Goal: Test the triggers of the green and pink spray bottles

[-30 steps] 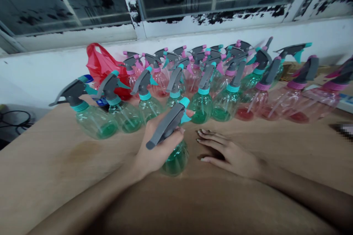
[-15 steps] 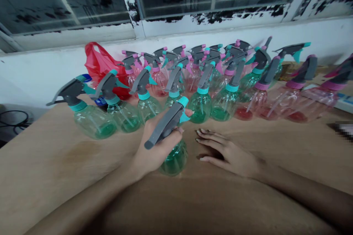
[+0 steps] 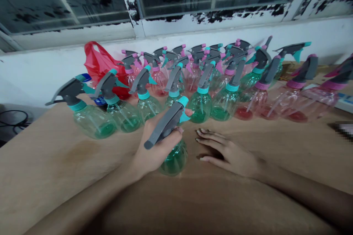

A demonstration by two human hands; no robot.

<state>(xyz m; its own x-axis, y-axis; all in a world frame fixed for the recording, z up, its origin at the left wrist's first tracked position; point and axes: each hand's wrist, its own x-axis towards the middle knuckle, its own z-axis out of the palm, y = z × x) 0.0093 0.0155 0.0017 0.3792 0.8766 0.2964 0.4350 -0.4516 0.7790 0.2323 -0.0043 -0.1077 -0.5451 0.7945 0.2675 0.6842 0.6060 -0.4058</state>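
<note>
A green spray bottle (image 3: 174, 159) stands upright on the wooden table (image 3: 176, 205), close in front of me. My left hand (image 3: 157, 147) is wrapped round its neck, below the grey and teal spray head. The hand hides the collar and upper part of the bottle. To the right, my right hand (image 3: 226, 152) rests on the tabletop with fingers stretched out, apart from the bottle and holding nothing. Just beyond both hands runs a row of similar bottles, among them a green one (image 3: 200, 108) and a pink one (image 3: 248, 104).
More pink and green spray bottles stand packed behind the front row. A red plastic bag (image 3: 100, 64) and a blue-labelled bottle (image 3: 99, 100) are at the back left. Behind the table is a white wall (image 3: 35, 69) below windows. Black cable (image 3: 15, 121) lies at far left.
</note>
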